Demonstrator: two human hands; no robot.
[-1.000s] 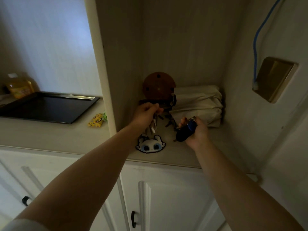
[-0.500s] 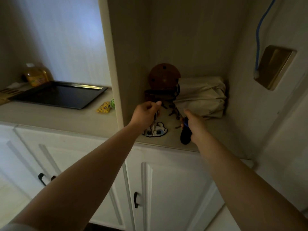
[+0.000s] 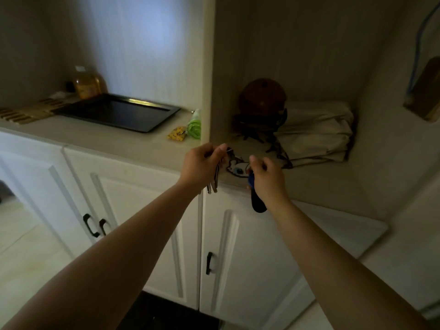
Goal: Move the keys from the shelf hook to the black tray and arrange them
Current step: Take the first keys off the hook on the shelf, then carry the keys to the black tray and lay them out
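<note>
My left hand [image 3: 202, 166] is closed on a bunch of metal keys [image 3: 214, 181] that hang below its fingers, in front of the shelf's front edge. A white cartoon key charm [image 3: 238, 167] shows between my two hands. My right hand [image 3: 267, 178] grips a dark blue key fob [image 3: 257, 202] that dangles below the palm. The black tray [image 3: 119, 113] lies flat on the counter to the left, well apart from both hands. A round brown hook holder [image 3: 262, 98] stands at the back of the shelf niche, with dark cords below it.
A vertical cabinet panel [image 3: 207, 67] separates the niche from the counter with the tray. A yellow packet [image 3: 176, 134] and green item [image 3: 194, 126] lie near the tray's right corner. A folded cream bag [image 3: 316, 132] fills the niche's back. An oil bottle [image 3: 87, 83] stands behind the tray.
Both hands have drawn back from the niche toward me with the keys and fob. The view has turned left and down, showing more of the tray and cabinet doors.
</note>
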